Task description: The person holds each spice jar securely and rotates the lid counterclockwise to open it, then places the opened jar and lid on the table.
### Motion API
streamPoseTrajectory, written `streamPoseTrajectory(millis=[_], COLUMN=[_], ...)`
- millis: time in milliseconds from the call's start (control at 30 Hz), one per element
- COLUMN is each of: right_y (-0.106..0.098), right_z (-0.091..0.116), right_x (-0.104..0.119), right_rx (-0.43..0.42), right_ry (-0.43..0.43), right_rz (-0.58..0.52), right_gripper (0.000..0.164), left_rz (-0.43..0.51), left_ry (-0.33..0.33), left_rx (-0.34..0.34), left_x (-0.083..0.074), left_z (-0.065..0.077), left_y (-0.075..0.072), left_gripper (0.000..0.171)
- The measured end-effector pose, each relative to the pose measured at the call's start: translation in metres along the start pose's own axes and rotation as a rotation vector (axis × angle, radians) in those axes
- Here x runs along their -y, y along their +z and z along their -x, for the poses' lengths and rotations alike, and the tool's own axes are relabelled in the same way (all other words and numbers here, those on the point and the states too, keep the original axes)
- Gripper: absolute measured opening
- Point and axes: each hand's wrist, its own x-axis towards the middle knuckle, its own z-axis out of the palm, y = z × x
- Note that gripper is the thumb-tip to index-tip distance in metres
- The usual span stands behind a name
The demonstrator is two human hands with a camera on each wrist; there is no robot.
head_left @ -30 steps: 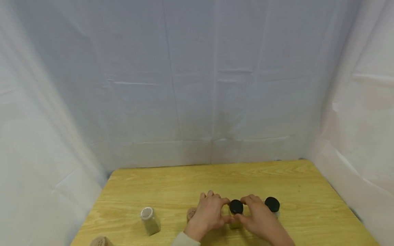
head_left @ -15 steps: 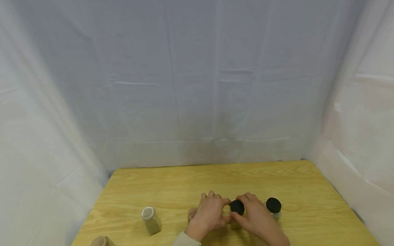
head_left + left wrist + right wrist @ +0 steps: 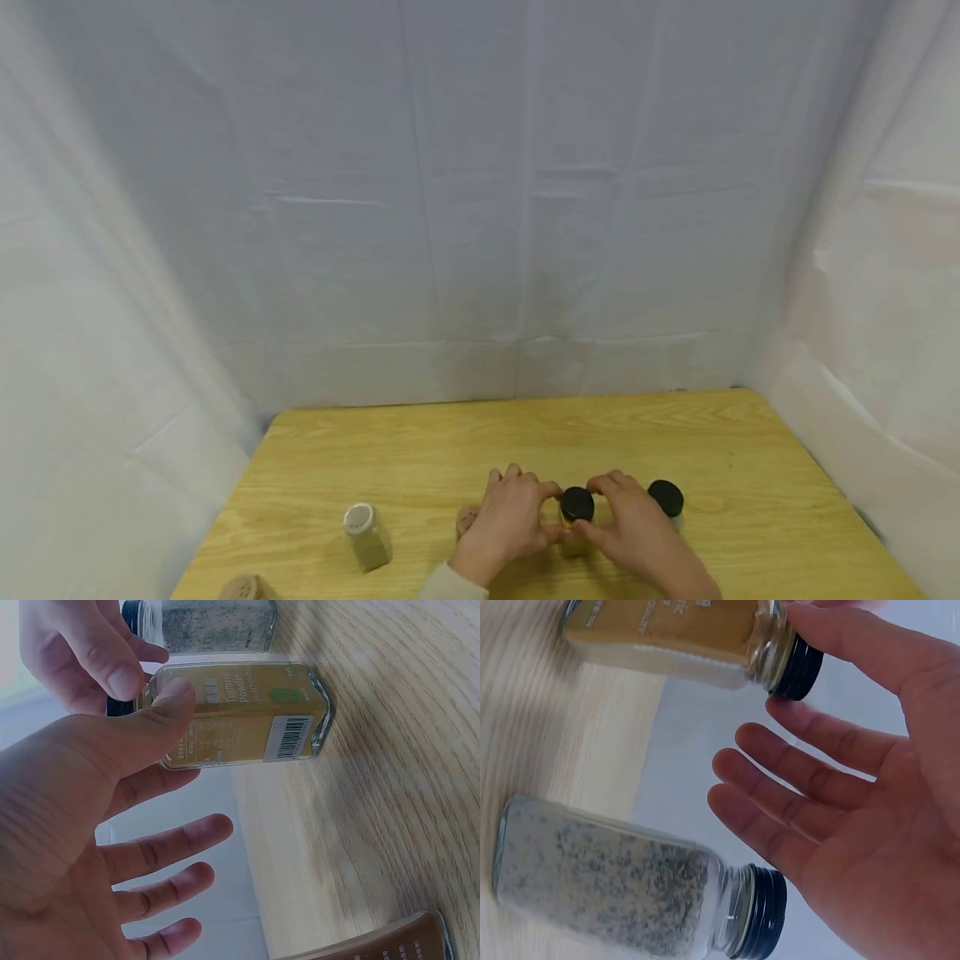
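A glass jar of turmeric powder [image 3: 240, 712] stands upright on the wooden table, its green-marked label showing in the left wrist view. My left hand [image 3: 504, 517] pinches the jar near its shoulder between thumb and index finger, while the other fingers stretch out loosely. At the black lid [image 3: 577, 504], which is on the jar, my right hand [image 3: 637, 529] has its thumb and index finger on opposite sides. Its remaining fingers extend free in the right wrist view. Just right of it is a second black-lidded jar [image 3: 615, 877] with grey-speckled contents, partly hidden by the right hand in the head view.
A white-topped shaker [image 3: 367, 542] stands to the left. A brown perforated lid [image 3: 467, 520] shows behind my left hand, and another brown-topped shaker [image 3: 245, 588] is cut off at the bottom left. White sheeting [image 3: 480, 250] surrounds the table [image 3: 420, 442].
Half a second ago my right thumb and index finger sat further left around the lid; now they have swung back to the right. The left hand keeps its hold on the jar.
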Motion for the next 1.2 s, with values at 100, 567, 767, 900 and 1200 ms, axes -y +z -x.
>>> streamPoseTrajectory(millis=[100,567,767,900,1200], right_y=[-0.0029,0.005,0.0048,0.0036,0.0005], right_z=[0.0012,-0.0048,-0.0063,-0.0047,-0.0011], right_x=[-0.0011,-0.0023,-0.0001,0.0009,-0.0041], right_rx=[0.007,0.028,0.026,0.015,-0.002], right_ry=[-0.013,-0.065,-0.074,-0.062,0.002], right_rz=[-0.017,0.019,0.042,0.048,0.019], right_gripper=[0.04,0.049,0.047,0.048,0.042], left_rz=[-0.001,-0.012,-0.003,-0.008,-0.007], left_ry=[0.002,0.008,0.011,0.011,0.005], left_rx=[-0.008,-0.003,-0.002,0.001,0.0], left_x=[0.0001,-0.0009,-0.0013,-0.0014,-0.0003], left_z=[0.0002,-0.0004,-0.0014,-0.0013,0.0007], left_y=[-0.0001,-0.0013,-0.0017,-0.002,-0.001], left_gripper=[0.047,0.046,0.045,0.045,0.048])
